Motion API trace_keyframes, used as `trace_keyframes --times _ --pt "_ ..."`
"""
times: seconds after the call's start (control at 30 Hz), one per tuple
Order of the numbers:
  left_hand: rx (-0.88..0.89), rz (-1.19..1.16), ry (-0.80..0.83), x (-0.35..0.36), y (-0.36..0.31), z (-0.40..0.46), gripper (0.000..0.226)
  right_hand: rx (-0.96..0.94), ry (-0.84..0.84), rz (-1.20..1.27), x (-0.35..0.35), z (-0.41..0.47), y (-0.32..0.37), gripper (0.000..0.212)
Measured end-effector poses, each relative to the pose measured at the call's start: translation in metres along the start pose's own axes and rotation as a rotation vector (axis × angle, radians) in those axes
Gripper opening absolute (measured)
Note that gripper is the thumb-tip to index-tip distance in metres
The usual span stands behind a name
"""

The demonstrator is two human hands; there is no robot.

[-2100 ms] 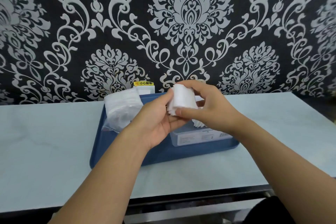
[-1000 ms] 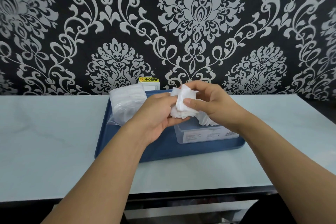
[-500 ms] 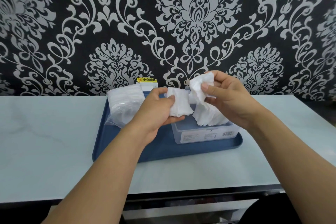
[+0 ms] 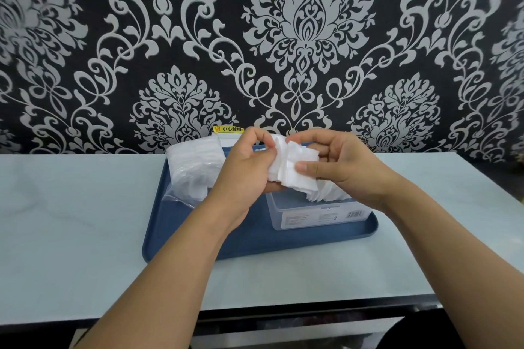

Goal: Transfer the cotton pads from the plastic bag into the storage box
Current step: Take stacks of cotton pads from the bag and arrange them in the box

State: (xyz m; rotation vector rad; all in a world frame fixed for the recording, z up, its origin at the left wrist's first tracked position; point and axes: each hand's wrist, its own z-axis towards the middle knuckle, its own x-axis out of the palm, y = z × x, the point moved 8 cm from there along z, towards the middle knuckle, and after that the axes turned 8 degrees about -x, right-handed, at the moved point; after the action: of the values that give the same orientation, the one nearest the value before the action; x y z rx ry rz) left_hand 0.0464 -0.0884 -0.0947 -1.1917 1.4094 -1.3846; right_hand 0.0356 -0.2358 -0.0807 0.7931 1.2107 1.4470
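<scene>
- Since pads [image 4: 326, 193] already pile up in the box [image 4: 320, 214], it's roughly midway.
- Left hand [image 4: 248, 167] and right hand [image 4: 340, 164] both pinch a wad [image 4: 292, 167] above it.
- Bag [image 4: 192, 167] looks pretty full, sitting left on the tray [image 4: 255, 244].

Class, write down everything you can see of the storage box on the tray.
The storage box is a clear, frosted plastic tub, rectangular, with a printed label and barcode on its near side. It stands upright on the right part of the blue tray, open on top, with white cotton pads heaped above its rim. The right hand hides its far side.
</scene>
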Motion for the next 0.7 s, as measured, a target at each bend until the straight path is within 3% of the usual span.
trace_keyframes --times 0.27,0.5,0.7 --pt "0.004 -0.093 0.012 0.0007 -0.0007 -0.0015 0.011 0.007 0.041 0.104 0.0020 -0.0014 -0.0020 0.045" --pt "-0.055 -0.079 0.026 0.0035 0.0052 0.0009 0.008 0.088 -0.055 0.115 -0.0074 -0.0014 -0.0082 0.019" --pt "-0.009 0.051 0.017 -0.0033 0.0025 0.0012 0.013 0.091 -0.015 0.017 -0.0058 -0.0032 -0.0064 0.017"
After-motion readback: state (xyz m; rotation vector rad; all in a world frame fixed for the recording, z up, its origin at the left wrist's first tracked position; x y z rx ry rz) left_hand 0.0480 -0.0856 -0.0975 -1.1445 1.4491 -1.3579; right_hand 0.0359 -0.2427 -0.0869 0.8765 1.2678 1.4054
